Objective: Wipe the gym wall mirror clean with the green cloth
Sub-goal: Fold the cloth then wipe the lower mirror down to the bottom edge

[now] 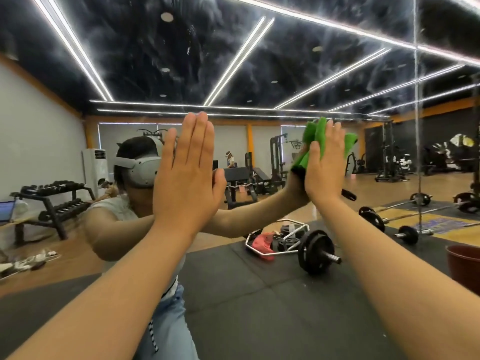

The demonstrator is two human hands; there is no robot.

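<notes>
Two bare hands are raised to one wall mirror (233, 61), and there is one green cloth. On the left, the left hand (185, 178) stands upright with its back to the camera. Its fingers are straight and closed side by side, the thumb is angled out to the right, and the palm is flat to the glass, meeting its own reflection. It holds nothing.

To the right, the right hand (322, 172) is also upright with straight fingers. It presses the green cloth (315, 133) flat against the mirror at about the same height. The cloth is bunched, and most of it is hidden behind the palm. Only folds above the fingertips and at both sides show.

Further right, one vertical seam (417, 100) splits the glass. One brown bucket (465, 266) is cut off by the right edge.
</notes>
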